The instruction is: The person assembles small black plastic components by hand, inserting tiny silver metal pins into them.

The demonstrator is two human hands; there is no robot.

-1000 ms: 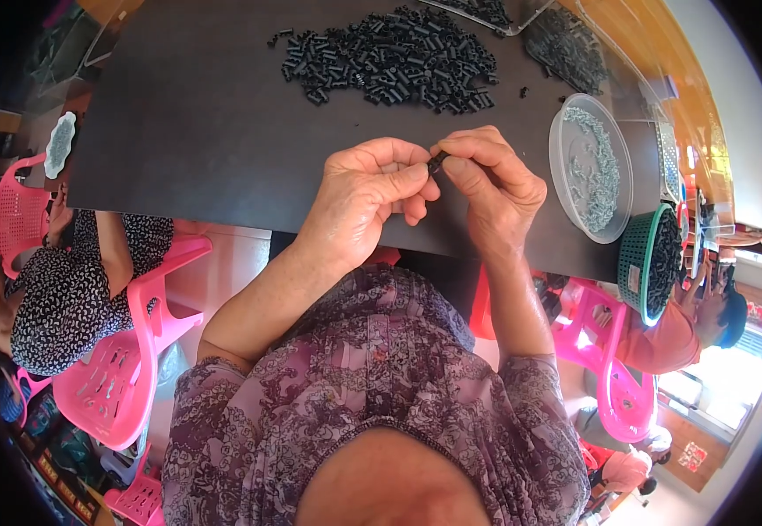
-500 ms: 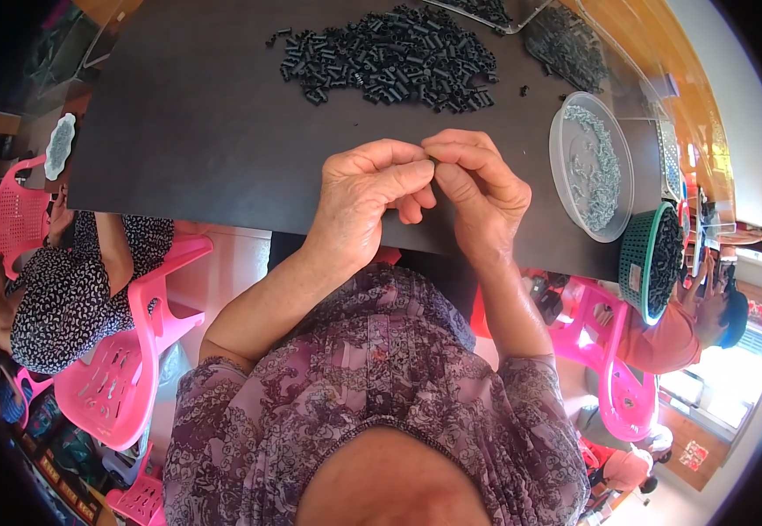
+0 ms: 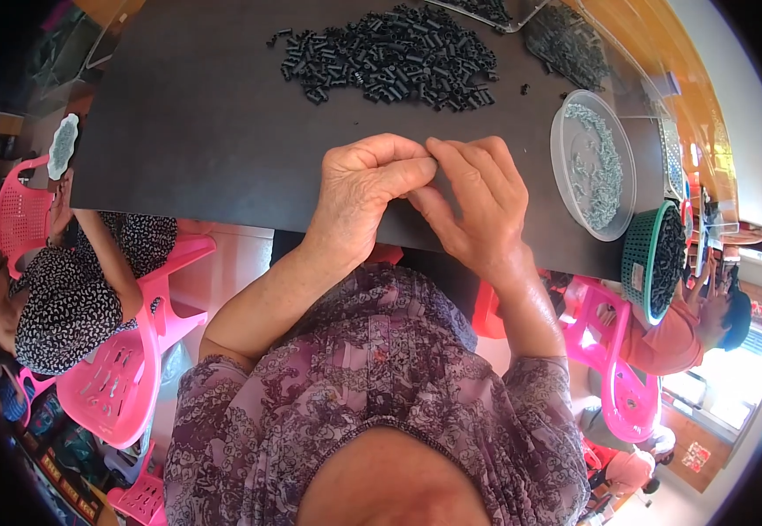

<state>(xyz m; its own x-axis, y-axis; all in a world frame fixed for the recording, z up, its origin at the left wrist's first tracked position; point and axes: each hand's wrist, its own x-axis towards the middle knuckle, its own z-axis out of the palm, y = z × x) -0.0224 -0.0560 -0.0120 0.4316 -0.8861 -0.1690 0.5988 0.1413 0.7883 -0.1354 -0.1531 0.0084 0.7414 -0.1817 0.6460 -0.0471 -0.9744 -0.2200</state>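
Over the near part of the dark table (image 3: 197, 131), my two hands meet at their fingertips. The thumb and index finger of my left hand (image 3: 361, 188) are pinched together; whatever they hold is hidden. My right hand (image 3: 484, 203) comes in from the other side, its fingers bent and closed around the same spot, its index tip by the left thumb. What lies between them cannot be made out. Beyond the hands is a heap of small black tubular parts (image 3: 389, 61). Right of them, a round clear plastic tray (image 3: 559, 167) holds many small silvery pieces, which look like screws or springs.
At the table's right edge stands a green basket (image 3: 637, 254) full of black parts. More black pieces (image 3: 565, 48) lie at the far right. A person in a black-and-white patterned garment (image 3: 65, 307) sits at left near a pink chair (image 3: 122, 386); others sit at right.
My right hand has turned, its thumb dropping lower beneath the left fingertips and its fingers shifting. The left hand keeps its pinch almost in place. At left, the other person's arm has moved slightly.
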